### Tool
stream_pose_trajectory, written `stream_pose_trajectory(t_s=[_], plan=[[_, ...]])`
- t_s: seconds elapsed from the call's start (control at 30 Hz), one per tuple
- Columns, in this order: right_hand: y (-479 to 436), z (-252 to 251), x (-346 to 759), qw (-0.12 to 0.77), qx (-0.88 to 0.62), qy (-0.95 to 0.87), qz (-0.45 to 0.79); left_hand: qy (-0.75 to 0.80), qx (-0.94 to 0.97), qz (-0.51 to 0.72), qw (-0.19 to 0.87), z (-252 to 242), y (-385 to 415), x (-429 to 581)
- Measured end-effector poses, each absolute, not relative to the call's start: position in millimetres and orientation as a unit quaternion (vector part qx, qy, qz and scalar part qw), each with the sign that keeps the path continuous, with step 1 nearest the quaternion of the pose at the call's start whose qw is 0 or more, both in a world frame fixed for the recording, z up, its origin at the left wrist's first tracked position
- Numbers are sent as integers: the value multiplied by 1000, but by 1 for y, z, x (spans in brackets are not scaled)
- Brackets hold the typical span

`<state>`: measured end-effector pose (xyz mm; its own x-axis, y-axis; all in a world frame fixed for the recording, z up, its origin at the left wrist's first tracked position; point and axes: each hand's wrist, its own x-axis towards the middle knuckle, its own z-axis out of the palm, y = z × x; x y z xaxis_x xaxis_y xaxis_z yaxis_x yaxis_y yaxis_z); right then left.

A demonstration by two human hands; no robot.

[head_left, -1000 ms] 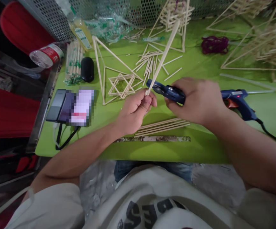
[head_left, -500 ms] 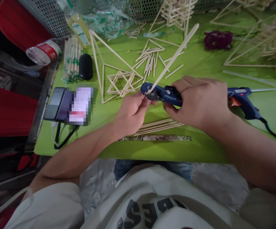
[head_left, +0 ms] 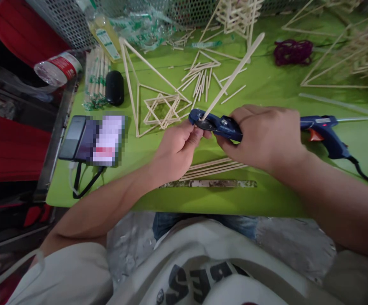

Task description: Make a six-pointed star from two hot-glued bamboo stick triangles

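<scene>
Swung the long stick (head_left: pixel 234 74) down from near-upright a second ago to a slant toward the upper right; barely shifted anything in the last half second.

Far left, well apart from the hands: a water bottle (head_left: pixel 56 67) on its side, a black pouch (head_left: pixel 114 87), and a phone (head_left: pixel 76 137) near the edge of the green table (head_left: pixel 158 199). Further in, a flat stick frame (head_left: pixel 158 108), just beyond the knuckles.

Left hand (head_left: pixel 175 148): fingers curled together, thumb and forefinger pinched on the bottom end of the long stick. Reaches in from the lower left with the forearm stretched diagonally and the wrist lifted off the table.

Long stick: pale, thin, straight, rounded at its top. Rises from the pinch above the scattered short sticks (head_left: pixel 203 78), held in the air over the middle of the table.

Blue cutters (head_left: pixel 215 123): nose pointing left, set against the stick's bottom end, touching the left fingertips. Cannot tell whether the blades have bitten through.

Right hand (head_left: pixel 266 137): wrapped tight round the cutter handles, knuckles up, forearm coming in from the lower right.

Under both hands, flat on the table: a bundle of long sticks (head_left: pixel 215 167), then a camouflage strip (head_left: pixel 207 184) closer to the edge. Just behind the right hand, a blue glue gun (head_left: pixel 325 131) lying down. Far back, purple yarn (head_left: pixel 293 51).
</scene>
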<state>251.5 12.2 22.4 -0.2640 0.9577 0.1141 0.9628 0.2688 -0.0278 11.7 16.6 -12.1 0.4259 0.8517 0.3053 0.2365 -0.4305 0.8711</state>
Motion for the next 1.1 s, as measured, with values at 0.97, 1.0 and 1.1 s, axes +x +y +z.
stream_pose_trajectory(t_s=[0.97,1.0,1.1], plan=[[19,25,242,-10,-631,-775,18,413,660,345,523,-8,21,12],[20,24,242,-13,-633,-773,25,412,655,345,531,-9,22,13],[23,22,242,-15,-639,-767,51,409,642,345,549,-10,25,14]])
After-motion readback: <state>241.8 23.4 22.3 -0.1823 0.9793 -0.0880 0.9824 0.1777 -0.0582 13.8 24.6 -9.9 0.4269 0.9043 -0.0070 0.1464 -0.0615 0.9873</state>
